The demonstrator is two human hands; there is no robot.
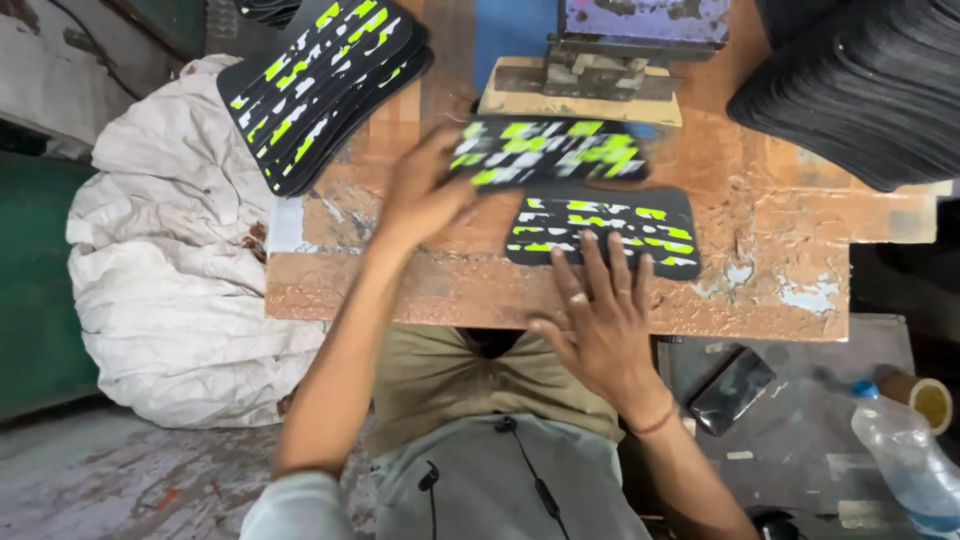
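My left hand is closed on the near end of a black sole piece with lime-green and white marks, holding it just above the worn brown worktop; both are blurred, so I cannot tell exactly how my fingers wrap it. My right hand lies flat and spread, gripping nothing, with its fingertips pressing on the near edge of a second printed sole piece that lies flat on the worktop, at 5 o'clock from the raised one and partly under it. At 12 o'clock from the raised piece a dark metal press block sits on a pale base plate. At 10 o'clock from my left hand a fanned stack of printed sole pieces rests on the far left corner of the worktop, hanging over a crumpled white sack beside the table. At 2 o'clock from my right hand a tall stack of plain black sheets fills the far right corner. Lower down, at 4 o'clock from my right hand, a dark phone lies on a grey surface, with a clear plastic bottle with a blue cap and a roll of tape well apart to its right.
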